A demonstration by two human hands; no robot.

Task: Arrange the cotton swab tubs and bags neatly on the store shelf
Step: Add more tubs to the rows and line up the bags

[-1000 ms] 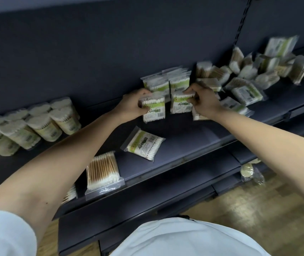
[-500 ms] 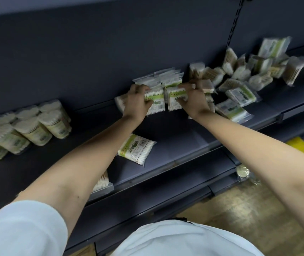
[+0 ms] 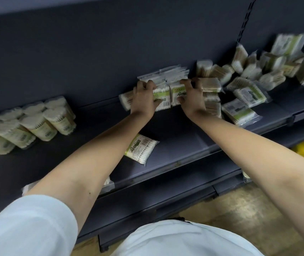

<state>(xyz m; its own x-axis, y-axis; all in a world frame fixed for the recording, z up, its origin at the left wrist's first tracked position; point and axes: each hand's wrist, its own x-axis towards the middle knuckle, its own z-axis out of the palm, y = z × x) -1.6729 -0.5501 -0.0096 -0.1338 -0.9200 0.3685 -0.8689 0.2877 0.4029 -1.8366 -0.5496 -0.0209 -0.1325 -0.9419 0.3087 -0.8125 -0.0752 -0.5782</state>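
Two cotton swab bags stand upright side by side mid-shelf: left front bag (image 3: 162, 97), right front bag (image 3: 176, 93), green labels facing out. They sit flush against the row of standing bags (image 3: 167, 73) behind them, which leans on the back panel (image 3: 110, 52).

Left hand (image 3: 143, 97): fingers hooked over the top of the left front bag, thumb on its face, grasping it. Right hand (image 3: 192, 97): same hold on the right front bag, thumb pressed to the label. Both forearms reach well in.

Change over the last second: the pair stood forward of the row then; now it is pushed back and closed up against it, edges nearly level. Judgement: this pair is close to placed, and letting go looks like the next step.

One bag on its side (image 3: 125, 98) pokes out just left of the left hand, not squared with the row.

Further out:
- a loose flat bag (image 3: 141, 148) lies near the front of the shelf (image 3: 184, 137), well apart from the row;
- another pack at the front lip is mostly hidden under the left forearm;
- the tubs (image 3: 36, 122) are grouped far left, leaning back, fairly tidy;
- a jumbled heap (image 3: 254, 76) of bags touches the right hand's side and runs far right, tilted every way.

Judgement: most of the sorting remains, chiefly that heap. Motion blur softens the label detail.
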